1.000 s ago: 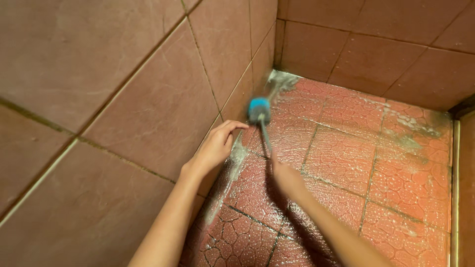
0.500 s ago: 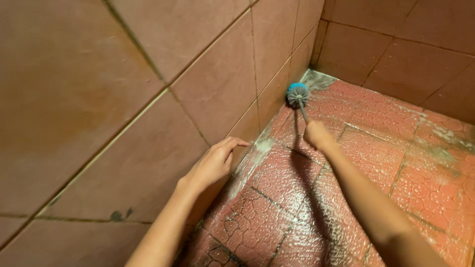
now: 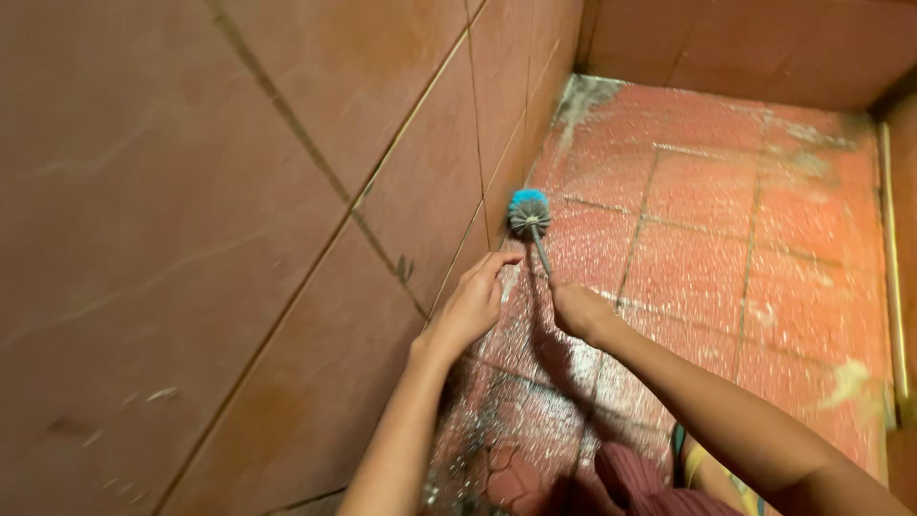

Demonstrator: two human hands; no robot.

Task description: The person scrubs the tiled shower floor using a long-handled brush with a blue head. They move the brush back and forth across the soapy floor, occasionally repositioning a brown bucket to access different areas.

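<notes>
Right hand (image 3: 578, 308) holds brush (image 3: 528, 212); left hand (image 3: 473, 304) seemingly touches wall (image 3: 287, 191).

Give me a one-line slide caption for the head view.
Right hand holds a blue-headed brush on wet red floor tiles; left hand braces against the wall.

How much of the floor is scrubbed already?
White foam already streaks the red floor tiles along the wall and in the far corner. Now the right hand holds the scrubbing brush, its blue head down by the wall's foot, while the left hand leans on the wall. Dirty patches near the right edge look unscrubbed.
</notes>
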